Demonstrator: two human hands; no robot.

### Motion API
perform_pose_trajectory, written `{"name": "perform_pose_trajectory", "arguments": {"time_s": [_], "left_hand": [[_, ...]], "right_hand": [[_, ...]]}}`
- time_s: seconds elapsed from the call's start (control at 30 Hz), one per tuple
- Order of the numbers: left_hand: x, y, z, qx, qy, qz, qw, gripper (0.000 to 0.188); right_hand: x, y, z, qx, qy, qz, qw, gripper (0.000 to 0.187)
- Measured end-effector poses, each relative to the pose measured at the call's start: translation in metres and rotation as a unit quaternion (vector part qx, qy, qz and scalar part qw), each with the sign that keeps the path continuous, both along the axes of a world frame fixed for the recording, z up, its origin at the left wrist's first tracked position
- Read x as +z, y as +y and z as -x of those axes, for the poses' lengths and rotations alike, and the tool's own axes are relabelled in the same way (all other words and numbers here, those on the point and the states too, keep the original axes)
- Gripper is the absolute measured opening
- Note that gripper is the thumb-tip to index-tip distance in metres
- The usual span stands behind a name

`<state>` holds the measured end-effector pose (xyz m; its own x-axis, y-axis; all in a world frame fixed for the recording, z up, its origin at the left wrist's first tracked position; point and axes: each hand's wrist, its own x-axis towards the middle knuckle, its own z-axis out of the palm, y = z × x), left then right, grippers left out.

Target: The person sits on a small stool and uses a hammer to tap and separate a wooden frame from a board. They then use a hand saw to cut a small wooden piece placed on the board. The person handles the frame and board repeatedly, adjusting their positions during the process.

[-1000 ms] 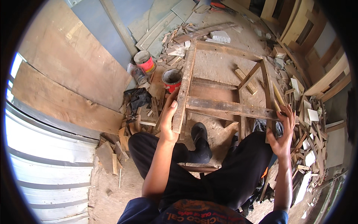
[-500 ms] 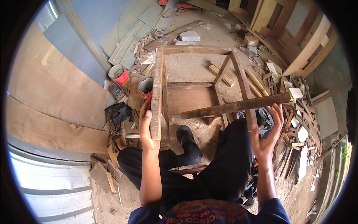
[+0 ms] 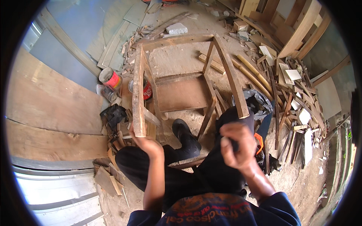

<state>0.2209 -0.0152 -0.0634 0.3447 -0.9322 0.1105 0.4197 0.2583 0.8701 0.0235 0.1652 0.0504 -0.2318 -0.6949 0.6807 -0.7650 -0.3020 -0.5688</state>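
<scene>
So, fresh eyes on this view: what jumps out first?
Probably the open wooden frame in the centre, in front of the person's knees, with the left hand at the near end of its left bar. Next, the blurred right hand over the right thigh, and the scrap heap along the right side. For colour, a red-banded can stands left of the frame.
</scene>
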Motion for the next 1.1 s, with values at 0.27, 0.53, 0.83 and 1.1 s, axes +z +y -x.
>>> {"name": "perform_pose_trajectory", "arguments": {"time_s": [0.27, 0.53, 0.83, 1.1], "left_hand": [[-0.135, 0.068, -0.016, -0.173, -0.119, -0.161, 0.964, 0.016], [-0.133, 0.059, 0.0, -0.188, -0.003, -0.224, 0.956, 0.015], [-0.085, 0.039, -0.033, -0.133, 0.016, -0.153, 0.979, 0.048], [0.046, -0.028, -0.058, -0.189, -0.042, 0.073, 0.978, 0.063]], "right_hand": [[-0.109, -0.021, -0.022, -0.097, -0.169, -0.342, 0.919, 0.053], [-0.31, -0.117, 0.029, -0.291, -0.296, -0.418, 0.808, 0.061], [-0.206, -0.098, 0.002, -0.164, -0.191, -0.255, 0.933, 0.026], [-0.022, -0.035, -0.006, -0.005, -0.426, -0.027, 0.904, 0.021]]}}
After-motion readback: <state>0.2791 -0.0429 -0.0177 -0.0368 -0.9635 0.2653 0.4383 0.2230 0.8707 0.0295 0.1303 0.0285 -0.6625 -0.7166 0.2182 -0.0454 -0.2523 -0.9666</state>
